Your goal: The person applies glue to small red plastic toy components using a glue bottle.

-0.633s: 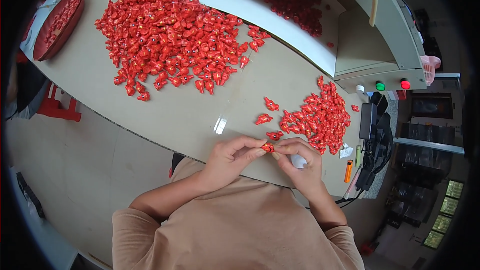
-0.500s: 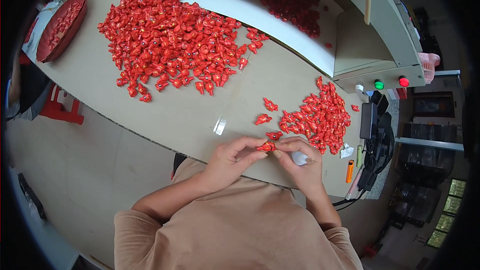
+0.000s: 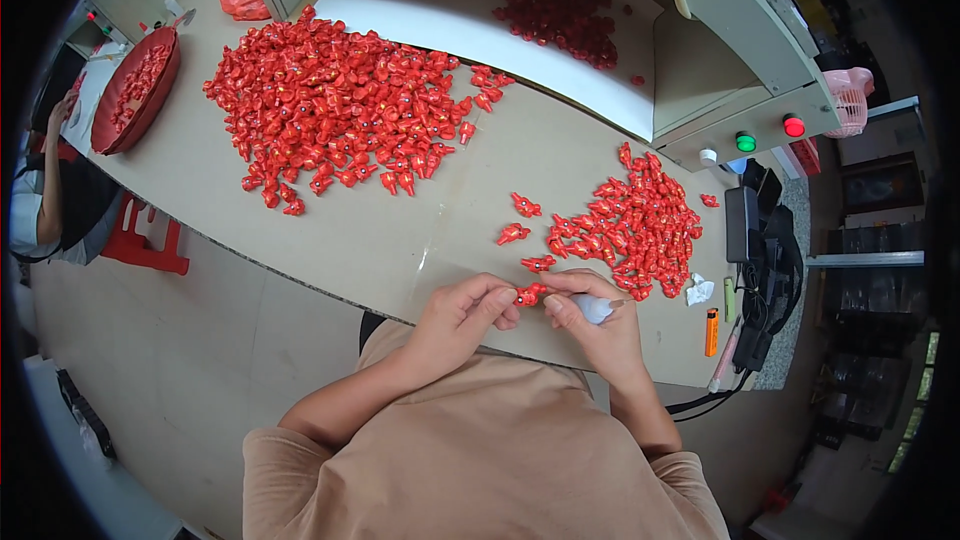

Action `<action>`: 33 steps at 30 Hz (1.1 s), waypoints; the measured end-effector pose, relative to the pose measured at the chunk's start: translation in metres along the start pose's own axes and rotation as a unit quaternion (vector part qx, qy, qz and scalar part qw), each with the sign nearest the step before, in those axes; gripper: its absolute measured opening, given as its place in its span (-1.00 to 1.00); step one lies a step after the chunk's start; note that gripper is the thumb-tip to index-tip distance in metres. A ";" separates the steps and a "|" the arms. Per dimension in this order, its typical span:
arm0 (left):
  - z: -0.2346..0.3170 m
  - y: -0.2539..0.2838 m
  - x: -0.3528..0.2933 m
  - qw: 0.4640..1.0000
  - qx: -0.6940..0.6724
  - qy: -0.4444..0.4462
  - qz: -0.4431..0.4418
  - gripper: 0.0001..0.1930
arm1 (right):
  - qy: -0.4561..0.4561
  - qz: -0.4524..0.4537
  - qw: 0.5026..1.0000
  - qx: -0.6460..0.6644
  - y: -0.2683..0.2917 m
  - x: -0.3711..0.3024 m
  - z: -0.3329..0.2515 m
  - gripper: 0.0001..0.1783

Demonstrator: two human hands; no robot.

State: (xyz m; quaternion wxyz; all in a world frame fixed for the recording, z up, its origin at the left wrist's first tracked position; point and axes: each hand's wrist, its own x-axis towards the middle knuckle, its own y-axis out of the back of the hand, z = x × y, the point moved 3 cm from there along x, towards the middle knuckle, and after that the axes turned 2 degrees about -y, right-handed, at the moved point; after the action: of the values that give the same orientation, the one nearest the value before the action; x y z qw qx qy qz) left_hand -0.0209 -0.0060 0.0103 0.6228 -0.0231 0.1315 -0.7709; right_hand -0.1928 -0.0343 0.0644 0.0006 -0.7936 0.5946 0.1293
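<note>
At the table's near edge, my left hand [image 3: 455, 323] pinches a small red plastic figure [image 3: 528, 295] with gold and dark marks between thumb and fingers. My right hand [image 3: 603, 335] is closed, with a small whitish bottle [image 3: 592, 309] held in it. Its thumb and forefinger tips reach the figure's right side; whether they grip it or something tiny there cannot be made out. Just beyond my hands lie a few single red figures [image 3: 538, 263]. A smaller pile of the same figures [image 3: 640, 225] spreads to the right.
A large heap of red figures [image 3: 330, 105] covers the table's far left, beside a red basin [image 3: 135, 90] of small parts. A grey cabinet [image 3: 745, 130] with buttons borders the back. An orange lighter [image 3: 711, 332] and black adapters [image 3: 742, 225] lie right. Another person sits far left.
My right hand has turned slightly, so more of the bottle shows. The red figure has tilted between my fingers. The whole view has shifted a little; more of the other person's arm shows.
</note>
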 end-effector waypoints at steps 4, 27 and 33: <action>0.001 -0.001 0.001 1.000 0.029 0.005 0.002 -0.72 | 0.003 -0.006 1.000 0.006 0.001 -0.001 0.004 -0.78; 0.104 -0.034 -0.029 0.813 0.381 -0.441 -0.006 -0.80 | 0.051 0.168 0.983 0.049 0.059 -0.032 0.049 -0.74; 0.110 -0.029 -0.021 0.765 0.374 -0.523 0.027 -0.80 | 0.069 0.125 0.987 0.071 0.042 -0.027 0.059 -0.67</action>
State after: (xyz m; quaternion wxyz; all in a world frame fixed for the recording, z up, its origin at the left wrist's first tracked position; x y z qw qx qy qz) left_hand -0.0217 0.0008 0.1260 0.5750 -0.1846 -0.5127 -0.6103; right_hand -0.2520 -0.0119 0.0194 -0.0002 -0.7179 0.6955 0.0305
